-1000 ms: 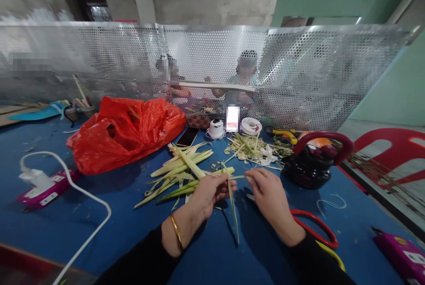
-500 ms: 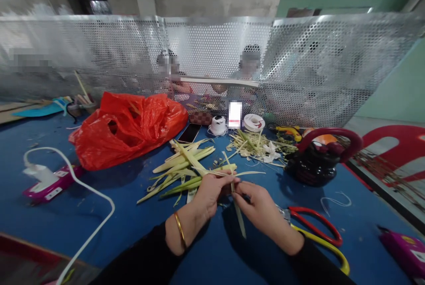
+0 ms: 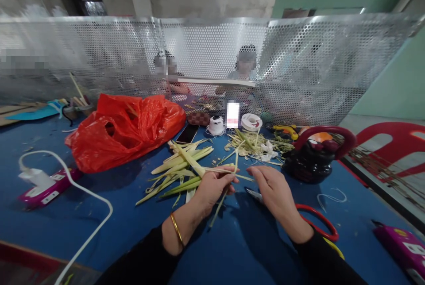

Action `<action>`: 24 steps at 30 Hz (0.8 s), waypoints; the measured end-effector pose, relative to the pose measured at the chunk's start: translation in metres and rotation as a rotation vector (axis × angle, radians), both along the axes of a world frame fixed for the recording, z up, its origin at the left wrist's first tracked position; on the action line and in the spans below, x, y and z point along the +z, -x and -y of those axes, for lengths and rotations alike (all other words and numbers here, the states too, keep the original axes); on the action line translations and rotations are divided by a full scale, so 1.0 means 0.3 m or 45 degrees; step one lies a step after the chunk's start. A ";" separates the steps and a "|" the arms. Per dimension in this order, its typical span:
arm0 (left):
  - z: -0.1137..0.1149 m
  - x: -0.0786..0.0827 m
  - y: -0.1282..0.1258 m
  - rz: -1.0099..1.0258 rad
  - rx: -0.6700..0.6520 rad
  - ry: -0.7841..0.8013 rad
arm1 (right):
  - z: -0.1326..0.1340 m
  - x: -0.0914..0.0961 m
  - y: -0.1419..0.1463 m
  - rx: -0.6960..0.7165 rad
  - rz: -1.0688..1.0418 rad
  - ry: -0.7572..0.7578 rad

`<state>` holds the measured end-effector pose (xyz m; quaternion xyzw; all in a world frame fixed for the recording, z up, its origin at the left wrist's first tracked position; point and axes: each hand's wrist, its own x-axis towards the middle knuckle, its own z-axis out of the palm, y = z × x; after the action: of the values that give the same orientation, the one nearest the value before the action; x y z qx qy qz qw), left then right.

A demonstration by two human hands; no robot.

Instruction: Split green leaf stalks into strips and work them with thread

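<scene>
My left hand (image 3: 212,187), a gold bangle on its wrist, is closed around thin green-yellow leaf strips (image 3: 229,178) that cross between its fingers; one strip sticks up, another hangs down to the left. My right hand (image 3: 274,187) pinches the end of a strip that runs sideways from the left hand. A pile of cut leaf strips (image 3: 181,170) lies on the blue table (image 3: 133,214) just beyond my left hand. Scissors with red and yellow handles (image 3: 315,225) lie under my right wrist.
A red plastic bag (image 3: 126,128) sits at the left, with a phone (image 3: 187,133), thread spools (image 3: 216,125), tape (image 3: 251,122) and leaf scraps (image 3: 257,145) behind. A black basket with a red handle (image 3: 314,159) stands at the right. A white cable (image 3: 83,192) and charger lie left. People sit behind the perforated metal screen (image 3: 299,68).
The hands drew together and then apart again. The strip that hung straight down from the left hand now slants down-left, with another end pointing up. The right hand pulled a strip sideways.
</scene>
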<state>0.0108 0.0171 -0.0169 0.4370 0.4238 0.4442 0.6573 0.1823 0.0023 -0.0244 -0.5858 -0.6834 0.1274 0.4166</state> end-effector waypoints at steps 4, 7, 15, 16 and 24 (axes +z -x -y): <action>-0.003 -0.005 0.004 -0.100 -0.168 -0.035 | -0.012 0.000 0.007 0.144 -0.380 0.322; -0.003 -0.010 0.007 -0.206 -0.291 -0.033 | -0.002 0.012 0.026 0.333 -0.594 0.447; -0.012 0.004 0.018 -0.395 -0.229 -0.177 | 0.018 0.012 0.050 0.381 -1.186 0.776; -0.009 0.010 0.023 -0.446 -0.064 -0.271 | 0.015 0.008 0.050 0.318 -1.256 0.770; 0.054 0.005 0.014 -0.569 0.304 -0.673 | -0.013 -0.027 0.053 0.035 -1.518 0.518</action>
<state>0.0067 0.0009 -0.0153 0.6255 0.4757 0.5055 0.3563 0.1664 0.0063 -0.0326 -0.4727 -0.3031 0.5649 0.6046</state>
